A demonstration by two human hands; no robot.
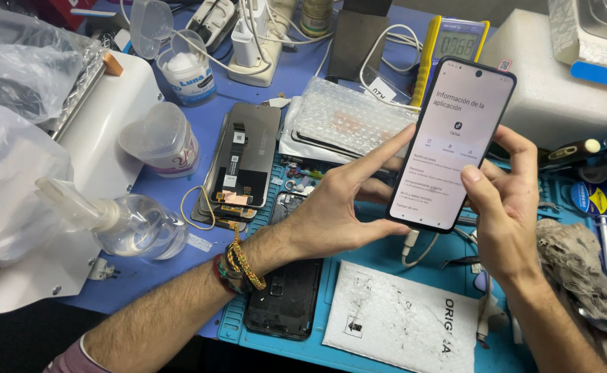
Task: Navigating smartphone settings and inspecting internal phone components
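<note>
Phone [455, 141], lit, tilts above the blue mat [358, 259], right of centre, gripped by the right hand [504, 200]. The left hand [338, 207] steadies it, forefinger probably touching the screen; testing continues, needing light taps.

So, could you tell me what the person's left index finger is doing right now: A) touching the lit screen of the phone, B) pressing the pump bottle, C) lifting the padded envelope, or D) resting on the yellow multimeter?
A: the left hand stretches its index finger onto the lit screen of the phone, which the right hand holds up above the blue mat.
</note>
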